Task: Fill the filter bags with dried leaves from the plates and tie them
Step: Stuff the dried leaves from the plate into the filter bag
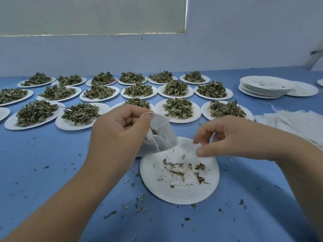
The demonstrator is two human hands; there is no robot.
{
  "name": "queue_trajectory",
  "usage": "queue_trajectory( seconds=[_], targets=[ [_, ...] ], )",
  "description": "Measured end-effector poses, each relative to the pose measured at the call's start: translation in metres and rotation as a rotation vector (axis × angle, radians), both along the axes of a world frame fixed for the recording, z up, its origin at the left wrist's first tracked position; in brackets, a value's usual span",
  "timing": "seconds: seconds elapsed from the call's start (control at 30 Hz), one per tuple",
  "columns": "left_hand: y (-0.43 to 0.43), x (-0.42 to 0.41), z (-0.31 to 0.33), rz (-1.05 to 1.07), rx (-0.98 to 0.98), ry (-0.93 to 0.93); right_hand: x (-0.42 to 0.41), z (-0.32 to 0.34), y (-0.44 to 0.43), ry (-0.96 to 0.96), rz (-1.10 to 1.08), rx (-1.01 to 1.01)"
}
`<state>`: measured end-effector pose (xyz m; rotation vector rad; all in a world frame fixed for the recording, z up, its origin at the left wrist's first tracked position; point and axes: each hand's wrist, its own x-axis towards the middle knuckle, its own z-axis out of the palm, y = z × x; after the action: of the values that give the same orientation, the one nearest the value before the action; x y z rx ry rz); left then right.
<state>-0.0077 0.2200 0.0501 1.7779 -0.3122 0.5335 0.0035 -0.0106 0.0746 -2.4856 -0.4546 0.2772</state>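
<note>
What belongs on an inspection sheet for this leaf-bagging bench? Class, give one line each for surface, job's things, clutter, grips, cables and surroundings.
surface: blue table, flecked with leaf bits.
job's things: bag partly filled, mouth open; near plate holds only stems and scraps; full plates in rows behind; spare bags at right.
clutter: plate stack, empty, far right.
grips: left grip holds the bag's mouth; right grip curled at the near plate's far rim, contact unclear.
cables: nothing seen.
surroundings: white wall, blind above.
</note>
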Motion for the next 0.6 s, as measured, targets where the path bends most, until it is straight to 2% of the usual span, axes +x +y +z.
queue_trajectory(
  seconds=[0.1,0.3,0.6],
  targets=[
    [-0.002,-0.001,-0.001,-0.008,0.026,-0.017,-0.007,-0.004,-0.004,0.060,0.031,-0.200],
    [-0.003,0.000,-0.005,0.005,0.061,-0.036,-0.020,-0.015,0.012,-0.029,0.043,-0.407],
    [-0.001,0.002,0.000,0.036,0.026,-0.046,-0.027,-0.028,0.037,-0.194,0.097,-0.469]
  ],
)
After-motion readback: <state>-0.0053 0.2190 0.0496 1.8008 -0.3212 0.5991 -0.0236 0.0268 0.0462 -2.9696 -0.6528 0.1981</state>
